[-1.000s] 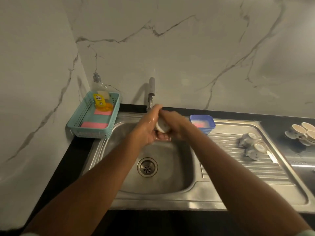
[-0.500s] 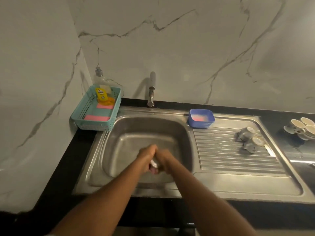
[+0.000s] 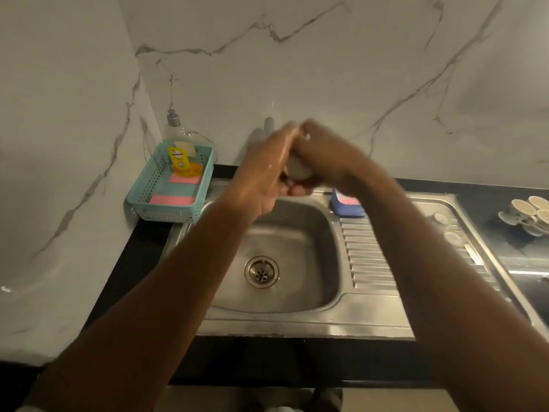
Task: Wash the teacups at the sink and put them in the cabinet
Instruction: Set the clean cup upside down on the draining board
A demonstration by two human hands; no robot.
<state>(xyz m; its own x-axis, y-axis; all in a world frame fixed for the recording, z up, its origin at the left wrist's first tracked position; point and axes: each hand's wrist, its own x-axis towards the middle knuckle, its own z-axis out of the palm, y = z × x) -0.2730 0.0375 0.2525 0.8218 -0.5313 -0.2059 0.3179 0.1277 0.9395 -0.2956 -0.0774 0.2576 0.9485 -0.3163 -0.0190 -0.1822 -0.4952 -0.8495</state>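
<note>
A small white teacup (image 3: 298,170) is held between both hands above the back of the steel sink (image 3: 297,292), in front of the tap (image 3: 269,124). My left hand (image 3: 264,171) wraps its left side and my right hand (image 3: 323,156) covers its right side; both are wet and blurred. Two teacups (image 3: 447,228) lie on the ribbed drainboard at the right. Several more teacups (image 3: 531,215) sit on the black counter at the far right.
A teal basket (image 3: 142,203) at the back left holds pink sponges and a yellow soap bottle (image 3: 178,159). A blue dish (image 3: 346,208) stands behind the drainboard. Marble walls close the left side and back.
The hands with the cup dropped low toward the sink's front half a second ago and are now raised again at the tap.
</note>
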